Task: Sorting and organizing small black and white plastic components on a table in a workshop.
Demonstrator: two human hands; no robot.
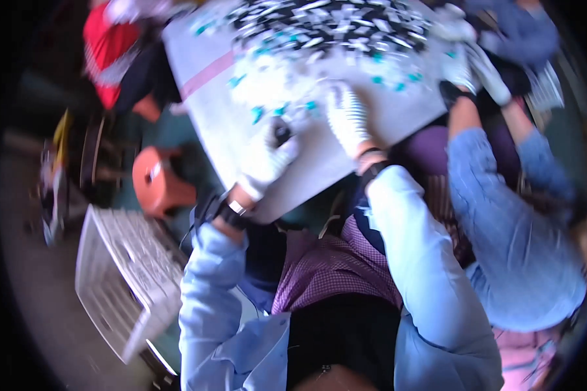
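Note:
My left hand, in a white glove, is closed around a small dark piece near the table's front edge. Blur hides what kind of piece it is. My right hand, gloved in ribbed white, reaches forward over the table. Its fingertips are smeared by motion at the edge of a glaring heap of whitish, see-through pieces. Small teal pieces lie scattered around that heap. Beyond it spreads a large pile of black and white pieces.
At my right a co-worker's gloved hands are over the table's edge. Another person in red is at the far left. An orange stool and a white slatted plastic crate stand on the floor to my left.

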